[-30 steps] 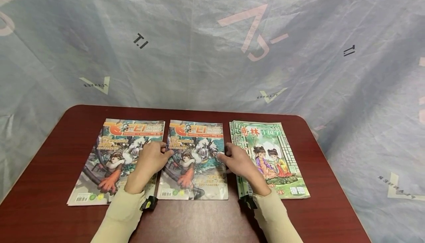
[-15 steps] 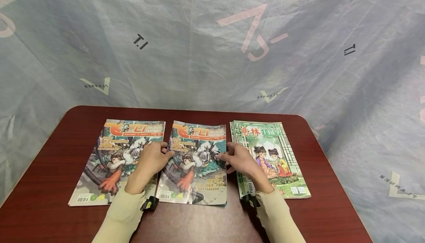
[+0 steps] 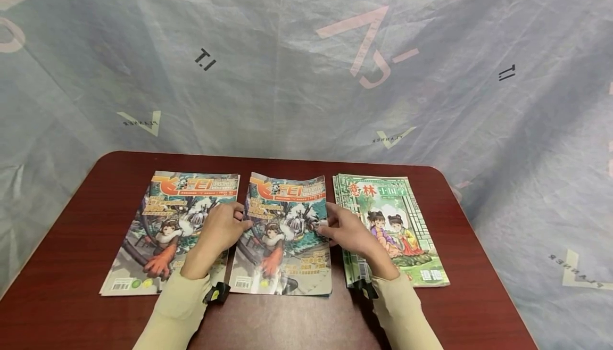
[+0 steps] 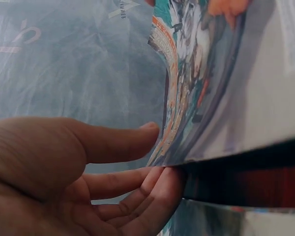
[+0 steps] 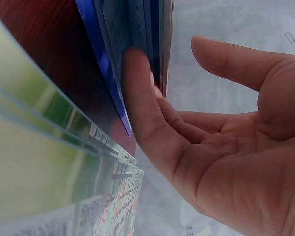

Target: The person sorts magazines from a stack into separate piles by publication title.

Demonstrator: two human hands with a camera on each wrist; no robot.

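Observation:
A magazine (image 3: pixel 287 238) with an orange FEI title is slightly raised over the middle of the table, between both hands. My left hand (image 3: pixel 222 228) holds its left edge; in the left wrist view the thumb (image 4: pixel 123 142) is over the cover and fingers curl beneath. At the right edge, my right hand (image 3: pixel 346 230) has curled fingers (image 5: pixel 147 118) against the underside and blue-edged pages. Its thumb (image 5: pixel 231 56) stands a little apart from the cover in the right wrist view, though overlapping it in the head view.
A same-cover magazine (image 3: pixel 158 243) lies on the left of the dark red table (image 3: pixel 282 323), partly under my left forearm. Several green-covered magazines (image 3: pixel 421 243) form a stack at the right, beneath my right forearm. A grey printed sheet (image 3: pixel 268 73) hangs behind.
The middle magazine has risen slightly, shifted right and tipped, its lower edge coming nearer. Both hands stay at its sides. The outer magazines stay in place.

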